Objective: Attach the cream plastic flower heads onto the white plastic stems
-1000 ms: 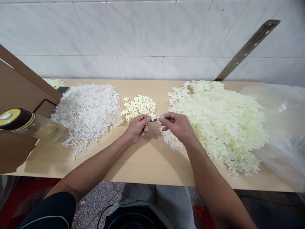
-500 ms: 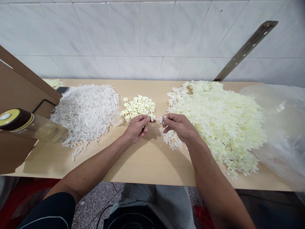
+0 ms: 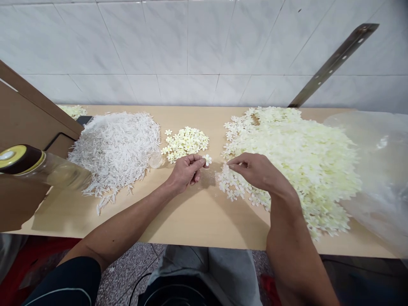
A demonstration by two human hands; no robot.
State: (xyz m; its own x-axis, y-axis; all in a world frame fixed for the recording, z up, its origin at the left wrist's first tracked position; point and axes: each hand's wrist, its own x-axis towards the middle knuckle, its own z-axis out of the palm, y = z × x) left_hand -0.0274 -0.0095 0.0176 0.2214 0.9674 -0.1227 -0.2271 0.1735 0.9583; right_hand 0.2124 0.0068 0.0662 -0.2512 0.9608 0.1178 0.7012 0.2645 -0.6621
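Observation:
My left hand is closed in a pinch on a small cream-white artificial flower, which faces up at the thumb and fingertip. Just beyond it lies a small heap of yellowish flowers. My right hand hangs over the left edge of the large pile of pale flower petals, thumb and forefinger pressed together at the loose blossoms there. Whatever is between those fingertips is too small to make out. To the left is a mound of thin white stamen-like sticks.
A bottle with a yellow and dark lid stands at the left by a brown cardboard panel. A small clear dish touches the stick mound. Clear plastic covers the right end of the table. A metal bracket leans on the tiled wall.
My right hand has moved right, away from my left hand, to the edge of the large pile. The left hand stays nearly in place, the flower shifted slightly right.

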